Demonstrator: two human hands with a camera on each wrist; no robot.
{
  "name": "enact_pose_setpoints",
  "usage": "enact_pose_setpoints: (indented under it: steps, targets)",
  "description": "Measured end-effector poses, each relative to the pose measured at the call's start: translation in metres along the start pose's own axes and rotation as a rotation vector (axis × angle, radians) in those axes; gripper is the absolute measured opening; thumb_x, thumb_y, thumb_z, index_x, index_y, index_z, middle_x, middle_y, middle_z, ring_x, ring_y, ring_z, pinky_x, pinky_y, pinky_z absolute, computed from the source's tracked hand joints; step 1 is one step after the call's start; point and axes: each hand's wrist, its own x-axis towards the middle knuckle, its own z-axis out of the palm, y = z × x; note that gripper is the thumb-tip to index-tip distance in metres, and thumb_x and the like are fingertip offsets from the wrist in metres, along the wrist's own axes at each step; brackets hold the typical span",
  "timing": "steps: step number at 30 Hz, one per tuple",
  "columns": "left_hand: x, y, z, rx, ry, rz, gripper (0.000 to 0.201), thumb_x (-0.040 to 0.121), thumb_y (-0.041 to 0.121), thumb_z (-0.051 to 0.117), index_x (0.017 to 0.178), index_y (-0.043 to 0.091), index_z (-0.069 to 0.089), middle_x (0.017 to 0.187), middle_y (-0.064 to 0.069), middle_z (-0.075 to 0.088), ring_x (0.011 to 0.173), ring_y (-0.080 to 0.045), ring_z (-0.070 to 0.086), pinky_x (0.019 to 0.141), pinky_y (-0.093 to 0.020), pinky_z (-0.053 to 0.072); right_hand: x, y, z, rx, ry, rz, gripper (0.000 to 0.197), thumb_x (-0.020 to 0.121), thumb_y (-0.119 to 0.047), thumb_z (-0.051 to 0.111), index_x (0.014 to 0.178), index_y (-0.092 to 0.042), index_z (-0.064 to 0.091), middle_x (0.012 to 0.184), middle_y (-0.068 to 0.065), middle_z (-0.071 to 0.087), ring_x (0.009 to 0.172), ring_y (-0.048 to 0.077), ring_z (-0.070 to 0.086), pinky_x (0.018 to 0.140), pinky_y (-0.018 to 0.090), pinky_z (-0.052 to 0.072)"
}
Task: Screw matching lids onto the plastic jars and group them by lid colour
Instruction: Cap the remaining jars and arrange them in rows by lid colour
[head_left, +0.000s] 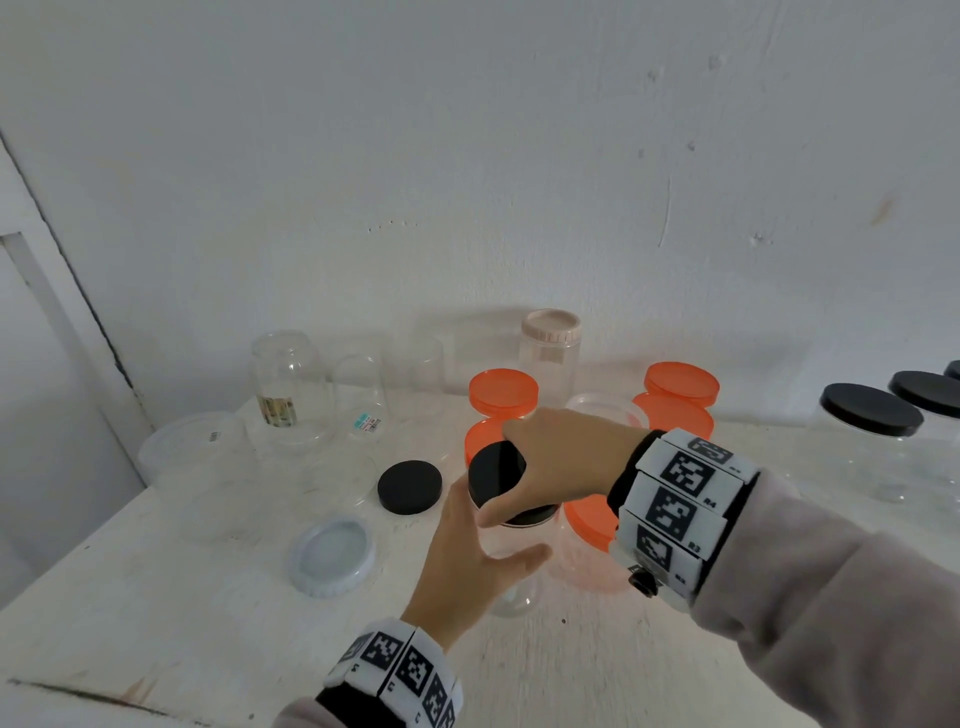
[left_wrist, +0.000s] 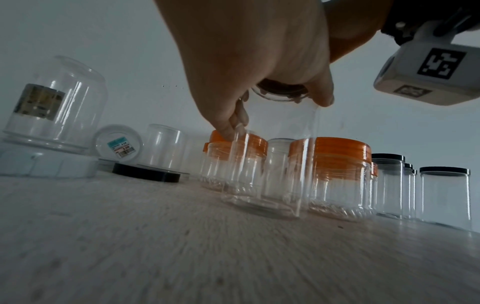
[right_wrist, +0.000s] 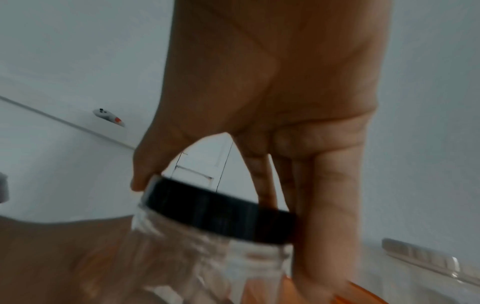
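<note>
A clear plastic jar stands on the white table, just in front of the orange-lidded jars. My left hand wraps round its body, fingers on the far left side and thumb on the near side. In the left wrist view the jar rests with its base on the table. A black lid sits on the jar's mouth. My right hand grips that lid from above, thumb on the near rim and fingers over the far rim. In the right wrist view the black lid looks slightly tilted on the threaded neck.
A loose black lid and an upturned white lid lie to the left. Lidless clear jars stand upside down at the back left. Orange-lidded jars cluster behind, a beige-lidded jar by the wall, black-lidded jars at the right.
</note>
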Motion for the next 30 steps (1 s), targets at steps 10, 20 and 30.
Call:
enact_pose_setpoints:
  steps: [10,20,30]
  targets:
    - [0.000,-0.001,0.001,0.007,-0.015,-0.018,0.084,0.059,0.052,0.080,0.129,0.042,0.034,0.125,0.022,0.050,0.117,0.010,0.045,0.093,-0.013,0.038,0.003,-0.005,-0.019,-0.073,-0.148,-0.076,0.057,0.068,-0.052,0.077,0.110,-0.025,0.050,0.094,-0.011,0.051,0.088,0.011,0.051,0.070,0.028,0.048]
    - [0.001,-0.002,0.001,0.010,-0.017,-0.019,0.082,0.063,0.048,0.084,0.130,0.040,0.036,0.122,0.026,0.052,0.116,0.011,0.047,0.088,-0.012,0.040,-0.001,0.007,-0.004,0.056,-0.116,0.021,0.063,0.064,-0.070,0.071,0.099,-0.026,0.044,0.091,-0.010,0.052,0.082,0.012,0.054,0.063,0.024,0.040]
    - [0.001,-0.003,0.001,0.025,-0.033,-0.006,0.084,0.061,0.055,0.080,0.131,0.043,0.035,0.123,0.028,0.051,0.118,0.010,0.046,0.093,-0.013,0.039,-0.001,0.007,-0.011,0.018,-0.092,-0.112,0.058,0.063,-0.056,0.079,0.106,-0.029,0.051,0.093,-0.010,0.056,0.087,0.011,0.056,0.067,0.026,0.050]
